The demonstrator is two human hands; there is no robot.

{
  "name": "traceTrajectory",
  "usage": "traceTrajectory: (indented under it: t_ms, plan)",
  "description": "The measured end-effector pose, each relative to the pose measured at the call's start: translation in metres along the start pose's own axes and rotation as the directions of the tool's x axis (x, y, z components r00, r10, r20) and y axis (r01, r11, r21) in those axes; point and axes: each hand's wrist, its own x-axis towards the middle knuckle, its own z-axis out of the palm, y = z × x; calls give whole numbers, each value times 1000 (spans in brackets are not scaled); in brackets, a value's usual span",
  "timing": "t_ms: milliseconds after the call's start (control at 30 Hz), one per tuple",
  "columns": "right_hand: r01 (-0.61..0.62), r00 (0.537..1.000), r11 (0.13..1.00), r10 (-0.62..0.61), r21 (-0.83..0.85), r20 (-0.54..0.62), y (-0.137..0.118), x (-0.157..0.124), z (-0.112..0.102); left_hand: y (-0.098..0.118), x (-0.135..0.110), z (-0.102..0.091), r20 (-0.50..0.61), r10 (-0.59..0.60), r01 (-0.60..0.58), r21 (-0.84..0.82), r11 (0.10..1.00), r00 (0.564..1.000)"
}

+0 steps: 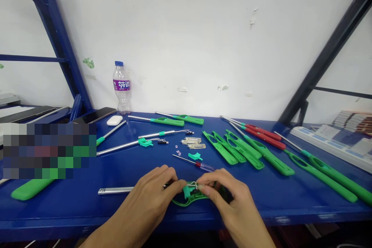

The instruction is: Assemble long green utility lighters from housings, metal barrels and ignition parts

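Observation:
Both my hands meet at the front edge of the blue table (pixel 72 209). My left hand (pixel 154 190) pinches the near end of a long metal tube (pixel 114 190) where it joins a green lighter handle shell (pixel 188 199). On the shell's right part my right hand (pixel 226 193) has its fingers curled, fingertips pressing beside a teal trigger piece (pixel 186 191). Just behind my hands lies a small screwdriver (pixel 200 164) with a red and clear handle.
Green handle shells (pixel 232 148), red and green assembled long lighters (pixel 261 135), loose metal tubes (pixel 122 147) and small metal parts (pixel 193 142) lie across the table. A water bottle (pixel 122 87), a phone (pixel 95 114) and a white earbud case (pixel 114 120) stand near the wall. Boxes (pixel 353 120) sit far right.

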Motion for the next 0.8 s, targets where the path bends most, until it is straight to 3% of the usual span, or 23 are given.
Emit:
traceTrajectory:
  t_ms: [367, 800]
  plan:
    - [-128, 990, 960, 111, 248, 83, -2, 3, -1, 1, -2, 5, 15, -32, 32, 44, 999, 999]
    - [-97, 994, 968, 83, 232, 71, 0, 5, 3, 0, -2, 8, 46, -95, 94, 18, 995, 994]
